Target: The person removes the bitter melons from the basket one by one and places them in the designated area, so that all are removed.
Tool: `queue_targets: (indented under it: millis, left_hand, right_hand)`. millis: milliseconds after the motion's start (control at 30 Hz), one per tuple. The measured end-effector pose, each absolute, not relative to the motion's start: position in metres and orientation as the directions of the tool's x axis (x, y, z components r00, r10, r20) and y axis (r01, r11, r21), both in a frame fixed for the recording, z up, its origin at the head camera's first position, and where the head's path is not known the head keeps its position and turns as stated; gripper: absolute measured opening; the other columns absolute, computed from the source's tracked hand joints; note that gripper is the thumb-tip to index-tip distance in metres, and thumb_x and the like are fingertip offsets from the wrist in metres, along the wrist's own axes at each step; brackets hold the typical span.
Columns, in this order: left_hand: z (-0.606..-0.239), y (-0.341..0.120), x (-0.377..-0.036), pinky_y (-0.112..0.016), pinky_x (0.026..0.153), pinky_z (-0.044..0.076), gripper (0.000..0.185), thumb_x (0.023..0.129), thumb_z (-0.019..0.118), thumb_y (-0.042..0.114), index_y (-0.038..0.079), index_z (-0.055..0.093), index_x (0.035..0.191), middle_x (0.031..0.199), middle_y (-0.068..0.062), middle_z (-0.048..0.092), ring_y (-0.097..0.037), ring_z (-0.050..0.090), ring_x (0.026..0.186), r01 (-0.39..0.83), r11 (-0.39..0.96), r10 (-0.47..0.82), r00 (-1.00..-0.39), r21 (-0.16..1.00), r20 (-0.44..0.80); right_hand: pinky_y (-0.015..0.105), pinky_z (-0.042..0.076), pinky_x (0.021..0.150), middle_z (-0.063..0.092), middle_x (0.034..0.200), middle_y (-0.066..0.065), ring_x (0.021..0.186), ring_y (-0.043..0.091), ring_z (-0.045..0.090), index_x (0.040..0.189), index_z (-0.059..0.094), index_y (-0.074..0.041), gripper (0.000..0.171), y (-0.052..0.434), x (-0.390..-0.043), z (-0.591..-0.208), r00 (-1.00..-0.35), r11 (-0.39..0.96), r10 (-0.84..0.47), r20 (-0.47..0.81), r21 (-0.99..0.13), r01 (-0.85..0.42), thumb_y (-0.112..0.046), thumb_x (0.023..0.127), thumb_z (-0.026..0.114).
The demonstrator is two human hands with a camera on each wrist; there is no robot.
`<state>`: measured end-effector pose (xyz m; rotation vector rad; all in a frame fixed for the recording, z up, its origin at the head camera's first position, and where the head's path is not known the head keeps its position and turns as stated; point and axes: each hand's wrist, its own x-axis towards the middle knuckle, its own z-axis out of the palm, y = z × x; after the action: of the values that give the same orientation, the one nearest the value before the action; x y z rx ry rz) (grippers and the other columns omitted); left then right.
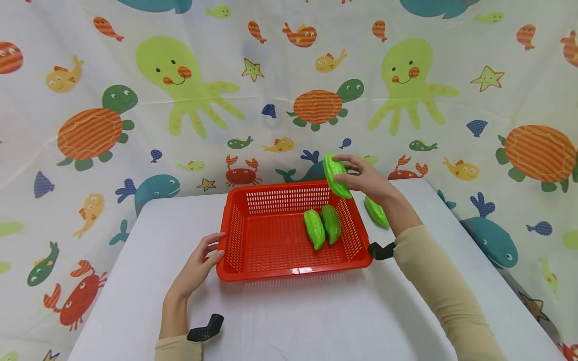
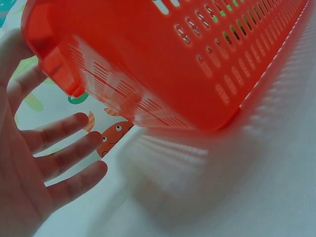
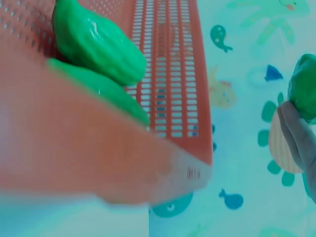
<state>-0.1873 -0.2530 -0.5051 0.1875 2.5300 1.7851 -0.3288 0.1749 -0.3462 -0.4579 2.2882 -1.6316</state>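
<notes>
At the red basket, the left hand touches the left rim, fingers apart. Inside lie two bitter melons; another melon sits outside, right. Farthest, the right hand pinches a raised melon near the back right corner; a slack grip could drop it onto the rim and out.

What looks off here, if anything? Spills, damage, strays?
No spill or damage visible. One green piece lies outside the red basket, on the table to its right; mildly odd, since two like it lie inside and the right hand holds another.
</notes>
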Motion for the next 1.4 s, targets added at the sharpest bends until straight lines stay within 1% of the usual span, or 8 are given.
queue_targets:
  millis: [133, 400, 667, 767, 900, 1033, 1233, 1400]
  left_hand:
    - [-0.505, -0.252, -0.187, -0.059, 0.101, 0.042, 0.054, 0.098, 0.059, 0.032, 0.016, 0.039, 0.145, 0.146, -0.01, 0.041, -0.033, 0.04, 0.131, 0.074, 0.33, 0.122, -0.992, 0.941, 0.035]
    - [-0.505, -0.251, -0.185, -0.058, 0.101, 0.042, 0.054, 0.097, 0.06, 0.033, 0.017, 0.039, 0.145, 0.147, -0.008, 0.04, -0.033, 0.039, 0.132, 0.071, 0.325, 0.119, -0.992, 0.943, 0.034]
    - [-0.505, -0.252, -0.185, -0.059, 0.102, 0.041, 0.053, 0.098, 0.059, 0.033, 0.017, 0.039, 0.145, 0.146, -0.008, 0.041, -0.033, 0.04, 0.132, 0.077, 0.329, 0.12, -0.992, 0.941, 0.039]
    - [-0.505, -0.251, -0.184, -0.059, 0.102, 0.041, 0.054, 0.098, 0.059, 0.033, 0.017, 0.039, 0.145, 0.147, -0.008, 0.041, -0.032, 0.039, 0.132, 0.075, 0.329, 0.121, -0.992, 0.941, 0.037]
    - [-0.504, -0.251, -0.185, -0.06, 0.102, 0.041, 0.054, 0.098, 0.059, 0.033, 0.017, 0.039, 0.145, 0.146, -0.009, 0.041, -0.033, 0.039, 0.133, 0.076, 0.328, 0.121, -0.992, 0.942, 0.038]
    - [-0.504, -0.251, -0.185, -0.06, 0.102, 0.04, 0.053, 0.098, 0.059, 0.032, 0.017, 0.039, 0.145, 0.146, -0.009, 0.041, -0.033, 0.039, 0.132, 0.077, 0.327, 0.119, -0.992, 0.942, 0.039]
    - [-0.504, -0.25, -0.185, -0.059, 0.102, 0.04, 0.054, 0.097, 0.059, 0.034, 0.018, 0.039, 0.145, 0.147, -0.008, 0.041, -0.032, 0.039, 0.133, 0.067, 0.329, 0.114, -0.993, 0.942, 0.031]
    - [-0.504, -0.25, -0.184, -0.058, 0.102, 0.041, 0.055, 0.097, 0.06, 0.035, 0.019, 0.039, 0.145, 0.146, -0.008, 0.041, -0.032, 0.039, 0.132, 0.06, 0.333, 0.11, -0.994, 0.941, 0.024]
  right_hand:
    - [0.055, 0.038, 0.106, 0.032, 0.151, 0.014, 0.133, 0.034, 0.04, 0.145, 0.041, -0.017, 0.056, 0.188, -0.323, -0.341, -0.913, 0.331, -0.406, -0.043, -0.938, -0.103, -0.023, 0.095, 0.065]
    - [0.054, 0.038, 0.106, 0.03, 0.154, 0.007, 0.138, 0.03, 0.032, 0.145, 0.042, -0.026, 0.059, 0.223, -0.339, -0.364, -0.943, 0.361, -0.329, -0.046, -0.929, -0.08, -0.032, 0.092, 0.068]
    - [0.053, 0.036, 0.108, 0.025, 0.158, 0.006, 0.139, 0.03, 0.029, 0.145, 0.04, -0.032, 0.062, 0.259, -0.34, -0.378, -0.966, 0.404, -0.249, -0.072, -0.914, -0.036, -0.041, 0.091, 0.068]
    - [0.053, 0.035, 0.109, 0.025, 0.158, 0.007, 0.138, 0.029, 0.031, 0.146, 0.039, -0.032, 0.063, 0.273, -0.339, -0.385, -0.97, 0.422, -0.231, -0.077, -0.906, -0.028, -0.043, 0.091, 0.067]
    - [0.051, 0.033, 0.11, 0.026, 0.156, 0.01, 0.132, 0.027, 0.036, 0.148, 0.037, -0.028, 0.062, 0.291, -0.34, -0.395, -0.972, 0.393, -0.219, -0.079, -0.92, -0.013, -0.038, 0.094, 0.065]
    - [0.051, 0.028, 0.113, 0.021, 0.157, 0.013, 0.131, 0.027, 0.036, 0.151, 0.034, -0.024, 0.064, 0.306, -0.342, -0.405, -0.976, 0.361, -0.196, -0.092, -0.933, 0.016, -0.032, 0.095, 0.064]
    - [0.055, 0.019, 0.116, 0.008, 0.161, 0.018, 0.14, 0.031, 0.025, 0.155, 0.027, -0.025, 0.067, 0.327, -0.345, -0.42, -0.977, 0.33, -0.172, -0.124, -0.942, 0.062, -0.03, 0.097, 0.061]
    - [0.055, 0.016, 0.116, 0.0, 0.162, 0.017, 0.143, 0.033, 0.017, 0.156, 0.025, -0.025, 0.067, 0.344, -0.346, -0.431, -0.971, 0.275, -0.166, -0.171, -0.954, 0.121, -0.026, 0.098, 0.06]
